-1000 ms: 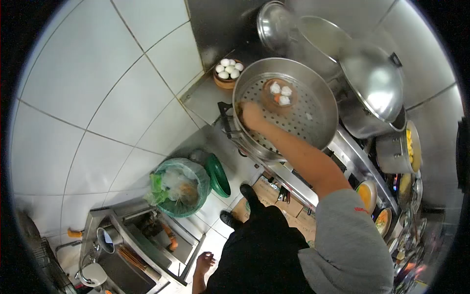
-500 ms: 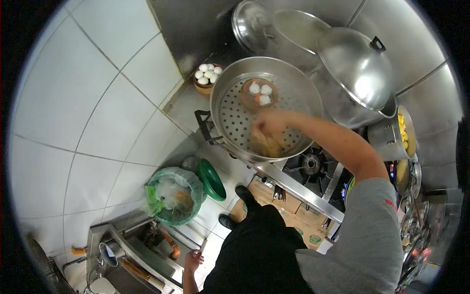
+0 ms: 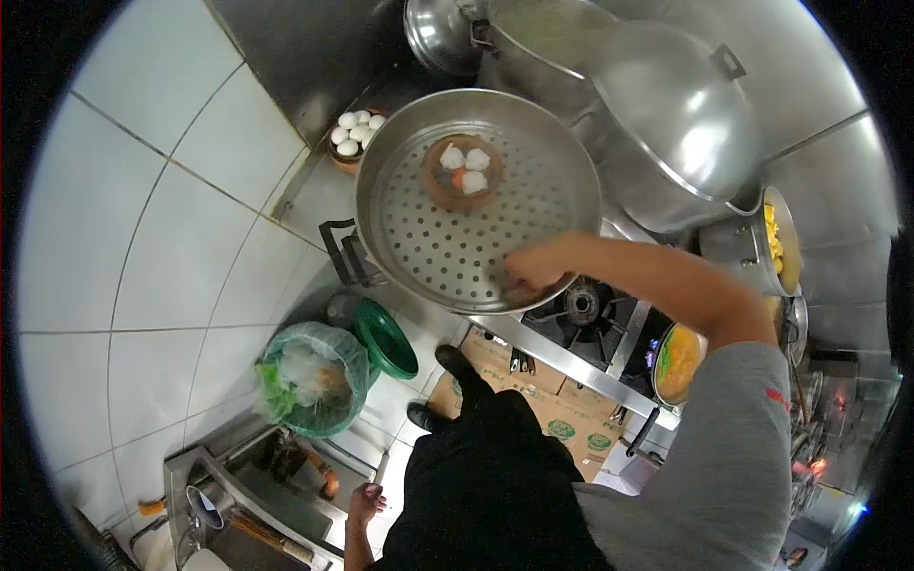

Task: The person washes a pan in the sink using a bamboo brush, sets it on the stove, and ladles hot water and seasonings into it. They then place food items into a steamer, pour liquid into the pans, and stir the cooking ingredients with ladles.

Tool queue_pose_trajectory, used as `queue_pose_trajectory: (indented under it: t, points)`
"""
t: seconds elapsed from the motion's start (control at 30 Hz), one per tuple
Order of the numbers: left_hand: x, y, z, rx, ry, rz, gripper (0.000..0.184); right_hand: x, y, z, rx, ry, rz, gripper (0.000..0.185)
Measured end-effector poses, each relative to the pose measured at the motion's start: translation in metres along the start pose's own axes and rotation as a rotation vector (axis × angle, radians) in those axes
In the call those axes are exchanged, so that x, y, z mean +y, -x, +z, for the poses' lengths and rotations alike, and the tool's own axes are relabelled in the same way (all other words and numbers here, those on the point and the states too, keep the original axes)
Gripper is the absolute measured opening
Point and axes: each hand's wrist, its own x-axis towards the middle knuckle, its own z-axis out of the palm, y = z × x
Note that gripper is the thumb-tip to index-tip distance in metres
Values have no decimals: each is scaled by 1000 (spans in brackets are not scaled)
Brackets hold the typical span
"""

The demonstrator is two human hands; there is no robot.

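Observation:
Blurred by motion, my right hand (image 3: 536, 266) is over the near right rim of a large perforated steamer pan (image 3: 447, 249). Its fingers are closed round something brownish that I cannot make out. Inside the pan, towards its far side, a small round brown dish (image 3: 440, 190) bears three white dumpling-like pieces and an orange bit. My left hand (image 3: 367, 502) hangs low beside the sink, its fingers loosely curled and slightly apart, with nothing visible in them.
White eggs (image 3: 359, 133) fill a bowl left of the pan. Tall pots, one with a domed lid (image 3: 681, 114), stand behind right. A burner (image 3: 582, 305) and a pan of orange food (image 3: 678, 364) are at the right. A lined bin (image 3: 319, 381) and a sink (image 3: 286, 485) lie left.
My right hand has moved from the pan's left side across to its near right rim, passing over the holes with a yellowish-brown item. The view has shifted, and my left hand remains low.

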Motion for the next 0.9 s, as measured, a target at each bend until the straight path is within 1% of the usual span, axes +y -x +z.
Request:
queue_pose_trajectory:
  t: [0.03,0.1,0.13,0.23,0.27,0.33,0.37,0.4,0.43,0.5,0.53,0.63,0.73,0.77,0.8,0.83,0.87,0.9]
  points:
    - [9,6,8,70,-161,91,21,5,16,-19,-64,81,14,25]
    - [38,43,56,215,-479,263,20,-14,46,-62,16,-124,340,22]
    - [39,38,53,198,-422,232,16,-20,56,-71,52,-228,508,22]
    - [33,15,27,16,-187,153,12,12,51,-30,302,386,452,24]
    - [27,7,13,-39,40,71,10,16,45,-15,252,339,491,25]
    - [21,14,9,53,-215,168,10,13,32,9,140,249,564,28]
    - [19,23,14,100,-337,214,10,9,23,10,52,214,589,29]
    - [27,35,22,144,-306,179,7,2,16,13,-39,167,619,30]
    - [19,30,11,90,-209,164,8,-1,10,6,-122,135,650,31]
    - [8,26,-19,-2,-3,155,10,42,-23,29,-62,227,614,30]
    - [5,28,-23,102,-252,202,14,53,-36,34,-31,270,594,29]
    - [6,42,-30,173,-322,215,20,-6,-40,-1,-101,45,575,29]
    - [-5,28,-47,250,-336,251,19,-31,-46,-17,122,-249,575,30]
    - [-1,25,-52,240,-351,281,20,-44,-40,-26,284,-519,488,31]
    - [-6,-3,-83,-39,20,109,19,-68,-29,-36,446,-791,378,32]
    - [5,1,-84,-77,3,112,18,-88,-17,-44,606,-1063,247,32]
    - [18,7,-84,-115,-14,114,16,-103,-5,-53,653,-1061,174,32]
    - [37,32,-51,86,-406,305,14,-114,13,-62,707,-1050,107,32]
